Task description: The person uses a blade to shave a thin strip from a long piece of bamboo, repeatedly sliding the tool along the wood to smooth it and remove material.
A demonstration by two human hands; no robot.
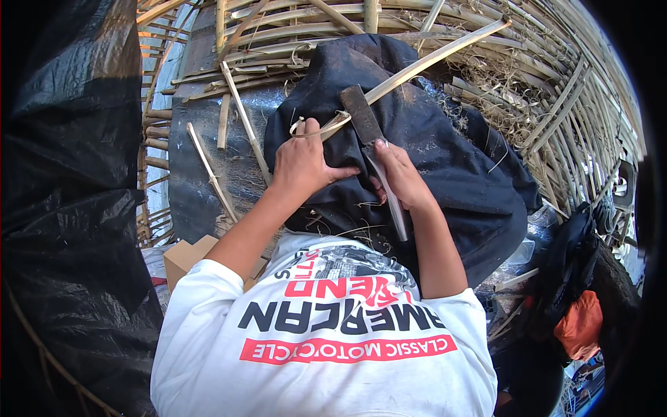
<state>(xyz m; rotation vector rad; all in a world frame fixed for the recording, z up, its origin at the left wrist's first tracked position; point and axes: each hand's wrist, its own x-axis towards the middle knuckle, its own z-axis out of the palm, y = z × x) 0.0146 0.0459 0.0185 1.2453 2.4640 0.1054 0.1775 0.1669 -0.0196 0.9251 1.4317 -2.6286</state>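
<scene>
A long pale bamboo strip (pixel 438 59) slants from the upper right down to my left hand (pixel 300 158). My left fingers are closed on its near end, with the thumb stretched out to the side. A thin curled shaving (pixel 300 129) stands at those fingers. My right hand (pixel 403 174) grips a knife (pixel 363 115) with a broad, dark, rectangular blade and a long metal handle. The blade lies across the strip, just beyond my left hand. Beneath both hands a black cloth (pixel 451 177) is draped over my lap.
Bamboo strips (pixel 299 31) lie piled at the back, with more stacked strips (pixel 549 76) and curly shavings (pixel 479 128) at the right. Loose sticks (pixel 212 174) rest at left. A black sheet (pixel 76 174) hangs far left, a cardboard box (pixel 184 257) sits by my left arm, and an orange bag (pixel 580 325) lies lower right.
</scene>
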